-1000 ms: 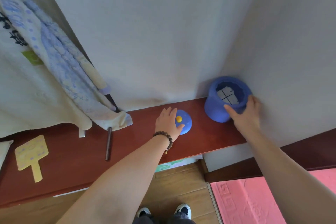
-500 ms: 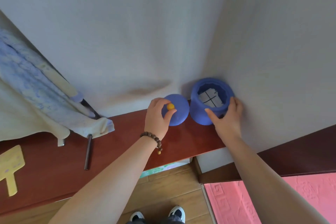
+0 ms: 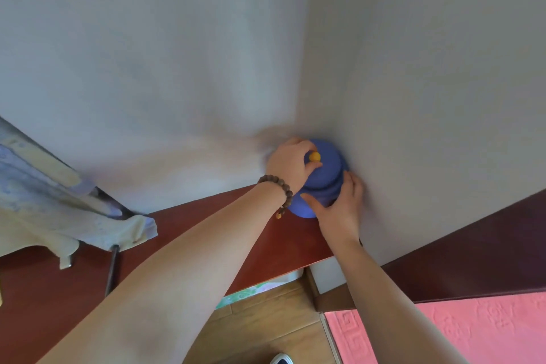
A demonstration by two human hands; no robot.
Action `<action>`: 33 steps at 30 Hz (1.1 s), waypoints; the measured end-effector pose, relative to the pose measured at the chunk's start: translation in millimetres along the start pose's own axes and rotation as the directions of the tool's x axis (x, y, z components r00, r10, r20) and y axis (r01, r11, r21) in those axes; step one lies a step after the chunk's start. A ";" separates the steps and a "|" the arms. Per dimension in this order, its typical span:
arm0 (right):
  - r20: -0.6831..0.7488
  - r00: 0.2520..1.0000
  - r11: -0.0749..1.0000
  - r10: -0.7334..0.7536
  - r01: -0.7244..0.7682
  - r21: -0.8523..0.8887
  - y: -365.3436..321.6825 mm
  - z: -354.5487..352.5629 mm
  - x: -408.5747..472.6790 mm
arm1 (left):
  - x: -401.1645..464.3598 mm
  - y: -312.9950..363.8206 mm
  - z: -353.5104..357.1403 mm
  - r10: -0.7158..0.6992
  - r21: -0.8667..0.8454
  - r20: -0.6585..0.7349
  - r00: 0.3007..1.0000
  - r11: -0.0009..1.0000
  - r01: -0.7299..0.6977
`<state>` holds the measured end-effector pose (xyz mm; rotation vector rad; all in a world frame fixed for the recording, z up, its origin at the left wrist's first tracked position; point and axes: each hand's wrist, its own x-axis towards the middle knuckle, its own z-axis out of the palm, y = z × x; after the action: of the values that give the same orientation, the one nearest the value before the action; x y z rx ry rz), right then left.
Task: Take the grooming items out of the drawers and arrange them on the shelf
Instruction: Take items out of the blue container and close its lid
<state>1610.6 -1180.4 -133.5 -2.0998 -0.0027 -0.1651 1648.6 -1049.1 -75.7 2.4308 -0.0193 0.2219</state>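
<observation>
A blue jar (image 3: 307, 204) stands at the far right end of the reddish-brown wooden shelf (image 3: 274, 245), pushed into the corner where the two pale walls (image 3: 177, 53) meet. Its blue lid (image 3: 328, 168) sits on top of it, with a small yellow knob (image 3: 315, 156) at the centre.

The left hand (image 3: 291, 165) is closed around the knob: thumb and fingers pinch its stem from the near and left side, and the rest of the hand rests over the left half of the lid. A bracelet of dark wooden beads (image 3: 277, 186) circles that wrist, with a small bead hanging from it.

The right hand (image 3: 339, 207) is spread partly open and curled against the jar's right and near side, thumb across the front of the body just below the lid, fingers wrapped round toward the wall. It steadies the jar without lifting it; the jar's base rests on the shelf.

Farther left on the shelf, a pale cloth with a blue print (image 3: 59, 210) hangs down and its lower edge lies on the wood. A thin dark metal rod (image 3: 111, 269) lies beneath the cloth's edge, pointing toward the near edge of the shelf.

Below the shelf are wooden floorboards (image 3: 266, 319), a pink patterned mat (image 3: 458, 331) to the right, and the toe of a shoe (image 3: 280, 359) at the bottom edge.
</observation>
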 end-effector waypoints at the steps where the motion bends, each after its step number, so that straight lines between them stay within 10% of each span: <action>1: -0.001 1.000 1.000 0.000 0.000 0.003 0.2 0.4 -0.2 | 0.8 -0.5 3.7 -0.006 0.020 0.014 1.000 1.000 0.005; 22: 0.020 1.000 1.000 0.005 -0.004 -0.026 -12.2 -1.2 -14.0 | -29.0 -12.8 -0.1 -0.030 0.089 -0.077 0.997 0.995 0.037; 33: 0.062 0.962 0.957 -0.266 0.271 -0.105 -75.1 58.9 -93.3 | -182.9 -101.2 -91.2 -0.269 0.197 -0.283 0.921 0.923 0.330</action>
<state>1519.8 -1085.4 -109.8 -2.2088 -0.3158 -0.2850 1461.6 -921.3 -102.2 2.5848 0.5235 0.4098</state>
